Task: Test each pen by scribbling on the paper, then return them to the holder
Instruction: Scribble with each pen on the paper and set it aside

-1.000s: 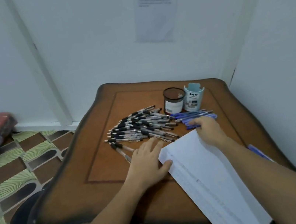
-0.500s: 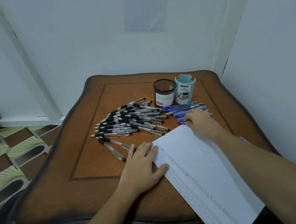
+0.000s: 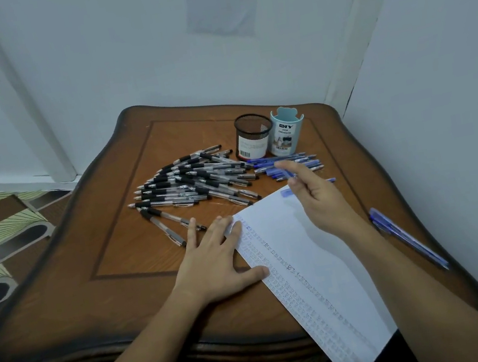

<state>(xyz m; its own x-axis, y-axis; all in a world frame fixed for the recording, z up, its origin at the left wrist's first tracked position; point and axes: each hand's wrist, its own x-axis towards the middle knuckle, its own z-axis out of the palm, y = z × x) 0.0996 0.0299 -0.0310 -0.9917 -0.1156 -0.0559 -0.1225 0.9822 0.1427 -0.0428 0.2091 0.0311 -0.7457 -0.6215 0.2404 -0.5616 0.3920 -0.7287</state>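
Paper (image 3: pixel 313 263) under flat left hand (image 3: pixel 216 265), right hand (image 3: pixel 319 199) seemingly pinching blurred blue pen (image 3: pixel 287 193)

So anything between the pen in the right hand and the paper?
Nothing visible. The right hand holds a blue pen over the far corner of the paper, which is bare there. The left hand lies flat on the sheet's left edge, off to the side of the pen.
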